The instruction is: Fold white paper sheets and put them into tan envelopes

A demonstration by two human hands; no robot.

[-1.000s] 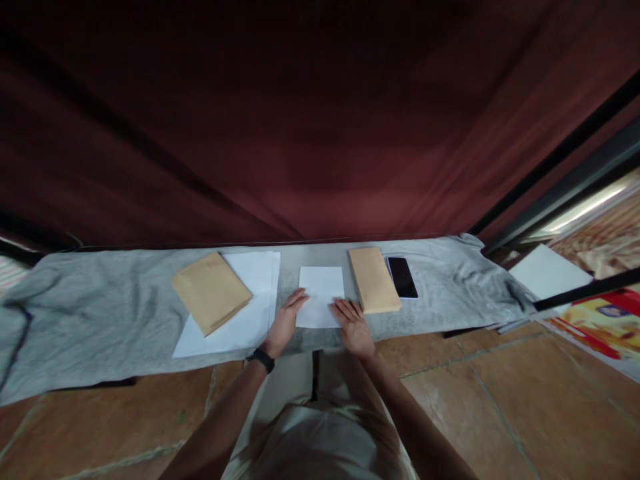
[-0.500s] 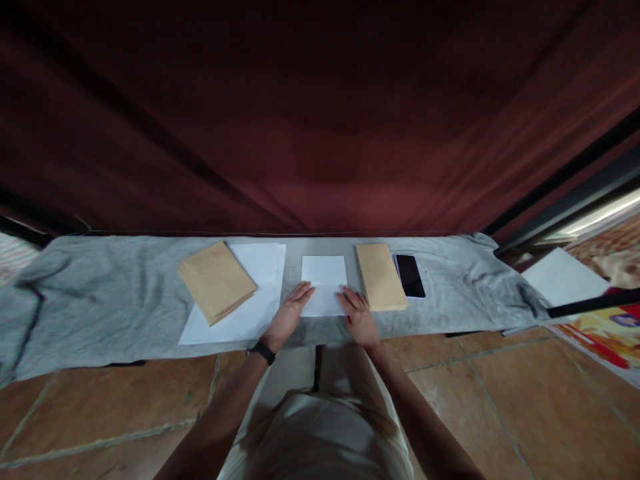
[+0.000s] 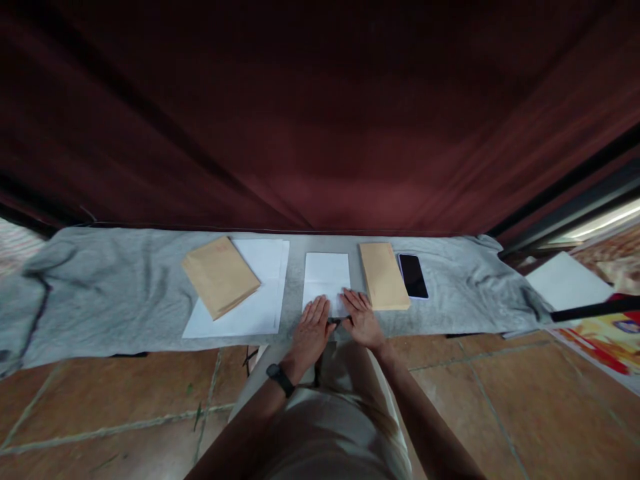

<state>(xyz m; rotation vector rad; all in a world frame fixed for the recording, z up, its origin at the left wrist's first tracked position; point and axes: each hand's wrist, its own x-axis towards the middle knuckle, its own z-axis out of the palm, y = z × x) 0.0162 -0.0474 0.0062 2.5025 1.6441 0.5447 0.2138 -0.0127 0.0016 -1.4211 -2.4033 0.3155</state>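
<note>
A white sheet of paper [image 3: 327, 270] with a crease across it lies straight in front of me on the grey cloth. My left hand [image 3: 313, 327] rests flat on its near left part, fingers stretched out. On the near right part lies my right hand [image 3: 360, 317], its fingers also extended and palm down. Both thumbs point toward each other at the near edge, which the hands partly cover. Just right of the paper is a stack of brown envelopes [image 3: 384, 277]. To the left, more brown envelopes [image 3: 220, 277] lie at an angle over larger white sheets [image 3: 270, 287].
A dark-screened phone [image 3: 413, 276] lies right of the envelope stack. The grey cloth [image 3: 120, 287] covers a narrow bench against a dark red curtain [image 3: 320, 133]. At far right are a white sheet [image 3: 570, 281] and a dark metal bar [image 3: 595, 309].
My left hand has slid right and nearer to me, from the paper's left edge onto its near part. My right hand has stayed near the same place.
</note>
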